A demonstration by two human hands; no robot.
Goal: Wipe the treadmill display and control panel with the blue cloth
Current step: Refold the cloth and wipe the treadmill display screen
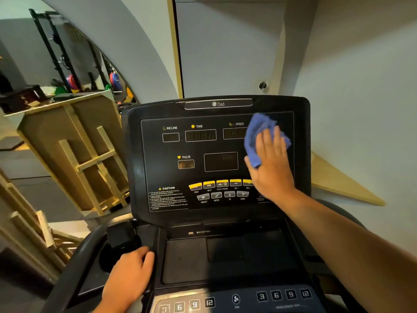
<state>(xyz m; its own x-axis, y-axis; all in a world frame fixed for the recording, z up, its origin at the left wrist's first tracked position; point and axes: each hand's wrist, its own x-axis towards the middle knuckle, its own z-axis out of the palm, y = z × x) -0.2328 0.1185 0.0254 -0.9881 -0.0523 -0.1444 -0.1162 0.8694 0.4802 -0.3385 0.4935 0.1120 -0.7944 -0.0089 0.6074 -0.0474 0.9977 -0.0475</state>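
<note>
The black treadmill display (198, 154) stands upright in front of me, with INCLINE, TIME, SPEED and PULSE windows and a row of yellow buttons (216, 184). My right hand (272, 164) lies flat on the display's right side and presses the crumpled blue cloth (259, 134) against it, covering part of the SPEED window. Below, the control panel (237, 299) shows numbered keys and a fan button. My left hand (129, 275) grips the black edge of the console tray at the lower left.
A dark recessed tray (225, 256) lies between display and control panel. Wooden frames and a board (85, 154) lean at the left. A black weight rack with coloured plates (74, 82) stands far back left. A grey wall (225, 53) is right behind the treadmill.
</note>
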